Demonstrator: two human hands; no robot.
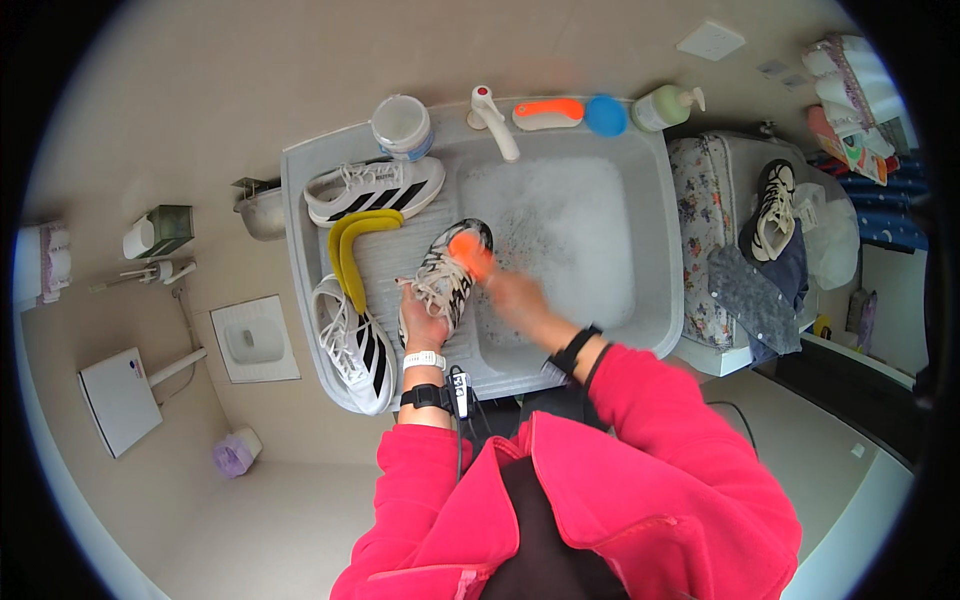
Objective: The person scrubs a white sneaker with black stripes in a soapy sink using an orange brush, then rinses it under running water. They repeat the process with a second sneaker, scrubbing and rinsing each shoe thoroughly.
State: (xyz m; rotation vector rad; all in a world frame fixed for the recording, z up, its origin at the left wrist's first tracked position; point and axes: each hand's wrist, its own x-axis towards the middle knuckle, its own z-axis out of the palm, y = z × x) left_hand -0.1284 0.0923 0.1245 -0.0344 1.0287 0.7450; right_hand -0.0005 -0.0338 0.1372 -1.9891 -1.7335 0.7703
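Observation:
My left hand grips a black-and-cream patterned sneaker by its heel end, over the ribbed washboard side of a grey laundry sink. In my right hand, blurred, is an orange brush, which lies against the toe part of the sneaker; its bristles cannot be made out. Two white sneakers with black stripes, one at the back and one nearer me, rest on the washboard's left side. Two yellow curved insoles lie between and partly over them. Foamy water fills the basin at right.
Along the back rim stand a white tub, a faucet, an orange-and-white brush, a blue round lid or dish and a green pump bottle. A covered washing machine at right bears another patterned sneaker and cloth.

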